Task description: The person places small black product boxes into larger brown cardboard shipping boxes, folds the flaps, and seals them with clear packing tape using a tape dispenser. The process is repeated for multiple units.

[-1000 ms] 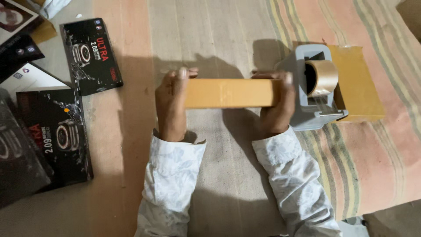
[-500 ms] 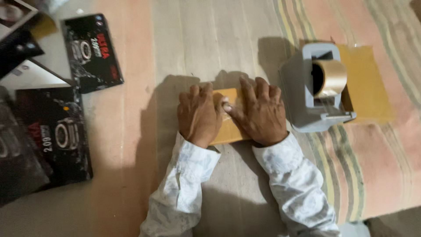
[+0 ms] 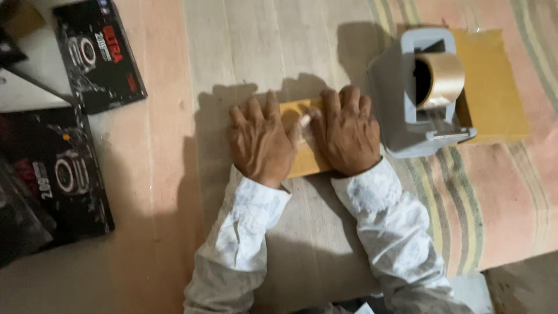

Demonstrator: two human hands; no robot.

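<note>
A small tan cardboard box (image 3: 303,161) lies flat on a striped cloth, mostly covered by both hands. My left hand (image 3: 260,142) presses palm-down on its left half, fingers spread. On the right half rests my right hand (image 3: 347,130), also flat, its thumb meeting the left thumb over the box's middle. Both arms wear white patterned sleeves.
A grey tape dispenser (image 3: 414,119) with a roll of brown tape (image 3: 443,78) stands just right of my right hand, on a tan envelope (image 3: 494,87). Black printed product boxes (image 3: 99,55) (image 3: 58,174) lie at the left. The striped cloth (image 3: 482,192) covers the surface.
One second ago both hands gripped the ends of the box, held up on edge. It now lies flat, and the hands have moved inward on top of it.
</note>
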